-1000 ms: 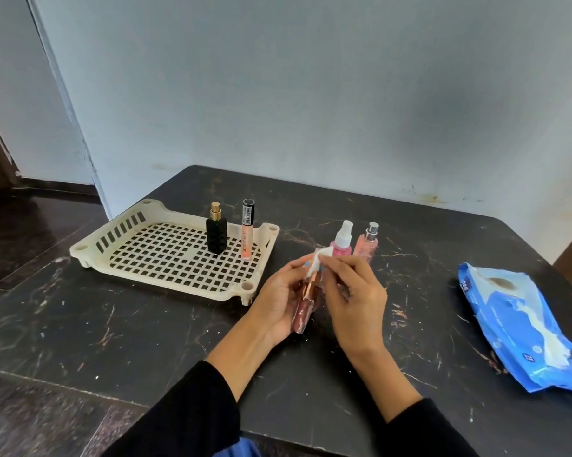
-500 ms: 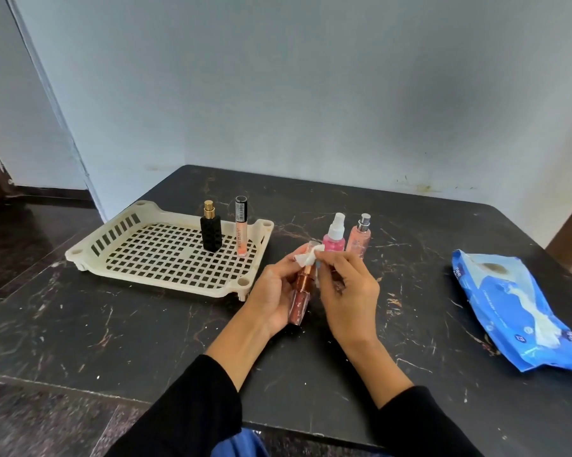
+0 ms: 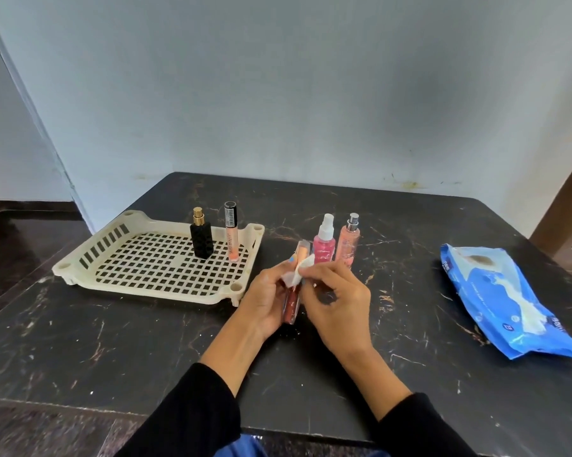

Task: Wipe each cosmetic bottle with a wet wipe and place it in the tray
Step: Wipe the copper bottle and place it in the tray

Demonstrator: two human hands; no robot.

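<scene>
Head view: lip-gloss tube point(image 3: 292, 303) near-upright, cap away.

You have a slim lip-gloss tube point(image 3: 292, 300) with dark reddish contents and a rose-gold cap, tilted a little off upright near the table's middle, a small white wet wipe point(image 3: 299, 275) folded against its upper part. Just beyond it stand a pink spray bottle point(image 3: 324, 245) with a white nozzle and, at its right, a peach spray bottle point(image 3: 348, 244) with a silver top. To the left lies the cream slotted tray point(image 3: 113, 258); at its far right a black perfume bottle point(image 3: 201, 238) with a gold top and a peach gloss tube point(image 3: 232, 235) with a black cap stand upright.
</scene>
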